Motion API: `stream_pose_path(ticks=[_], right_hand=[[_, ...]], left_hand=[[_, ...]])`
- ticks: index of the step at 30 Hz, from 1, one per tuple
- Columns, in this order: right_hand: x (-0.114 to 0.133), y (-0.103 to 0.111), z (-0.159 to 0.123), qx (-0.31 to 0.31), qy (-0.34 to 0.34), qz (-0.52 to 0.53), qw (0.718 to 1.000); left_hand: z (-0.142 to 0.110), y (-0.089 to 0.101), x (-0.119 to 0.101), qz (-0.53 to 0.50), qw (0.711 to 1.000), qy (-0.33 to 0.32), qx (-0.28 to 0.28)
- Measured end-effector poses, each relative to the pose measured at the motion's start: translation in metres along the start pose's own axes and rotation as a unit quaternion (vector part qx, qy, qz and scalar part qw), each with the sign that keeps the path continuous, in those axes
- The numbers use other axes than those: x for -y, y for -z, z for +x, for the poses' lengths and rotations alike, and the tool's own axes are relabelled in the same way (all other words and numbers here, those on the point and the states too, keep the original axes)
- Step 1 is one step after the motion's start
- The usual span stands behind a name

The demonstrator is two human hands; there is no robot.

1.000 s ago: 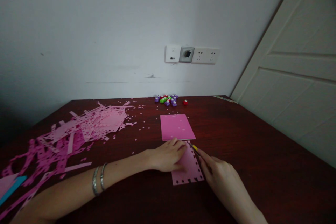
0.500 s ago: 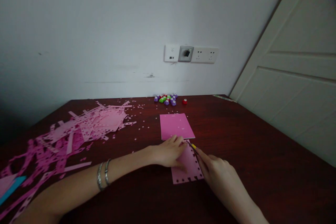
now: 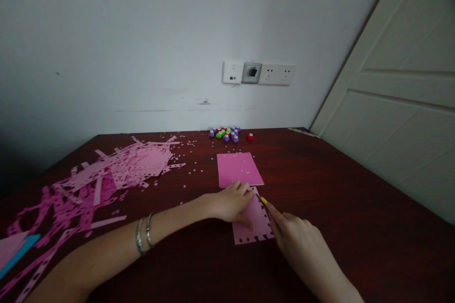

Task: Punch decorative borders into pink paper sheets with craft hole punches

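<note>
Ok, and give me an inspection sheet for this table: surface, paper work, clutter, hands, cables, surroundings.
Surface: dark red-brown table, tiny paper bits scattered on it.
Work: pink sheet with dark holes and notches along its near and right edges; plain pink rectangle just beyond it, a few bits on top.
Clutter: heap of pink strips at left; blue sheet at the left edge; small purple, green and red pieces near the wall.
Hands: left hand on the pink sheet; right hand holds a yellow-marked tool, type unclear.
Cables: nothing seen.
Surroundings: wall with sockets; white panel at right.
</note>
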State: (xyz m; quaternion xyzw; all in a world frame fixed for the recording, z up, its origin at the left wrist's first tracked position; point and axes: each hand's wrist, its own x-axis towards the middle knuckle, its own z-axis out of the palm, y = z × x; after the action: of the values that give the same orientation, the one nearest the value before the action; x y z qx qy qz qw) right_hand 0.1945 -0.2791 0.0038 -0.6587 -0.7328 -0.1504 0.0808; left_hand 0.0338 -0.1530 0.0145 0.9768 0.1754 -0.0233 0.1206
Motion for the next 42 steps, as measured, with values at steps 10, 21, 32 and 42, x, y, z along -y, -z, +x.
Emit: stream_pose_path(ticks=[10,21,32,42], right_hand=[[0.004,0.007,-0.012,0.007,-0.006,-0.006,1.000],[0.003,0.002,-0.035,-0.012,0.007,0.007,1.000],[0.002,-0.010,-0.063,-0.069,0.002,0.026,0.997],[-0.012,-0.009,-0.087,0.011,0.013,0.098,0.995]], left_hand=[[0.001,0.004,-0.003,-0.004,1.000,0.011,0.026],[0.003,0.005,-0.005,0.023,0.999,0.022,0.043],[0.003,0.002,-0.002,0.018,0.999,0.020,0.043],[0.004,-0.002,0.002,0.019,0.999,0.006,0.030]])
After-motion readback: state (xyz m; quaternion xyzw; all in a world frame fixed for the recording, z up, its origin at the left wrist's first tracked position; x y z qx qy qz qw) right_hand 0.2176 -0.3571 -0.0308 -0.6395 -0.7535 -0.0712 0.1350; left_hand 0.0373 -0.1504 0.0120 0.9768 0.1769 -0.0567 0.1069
